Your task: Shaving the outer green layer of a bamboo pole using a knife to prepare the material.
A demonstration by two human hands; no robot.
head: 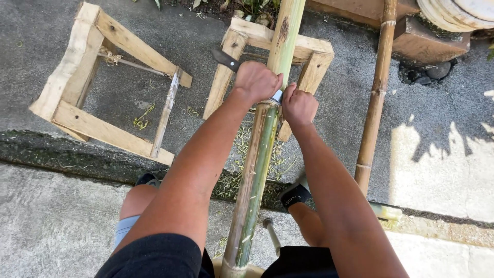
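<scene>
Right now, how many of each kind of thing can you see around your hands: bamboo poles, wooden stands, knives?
Bamboo poles: 2, the green pole under both hands and the brown pole to its right
Wooden stands: 2, the left stand and the middle stand
Knives: 1, the knife in the left hand
Total: 5

One head-worn camera looks steeply down, close over the concrete ground (62, 226).

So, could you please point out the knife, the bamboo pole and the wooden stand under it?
knife (225, 58): head view, on its dark handle end.
bamboo pole (285, 33): head view, on the green upper stretch.
wooden stand (314, 51): head view, on its top rail.
</scene>
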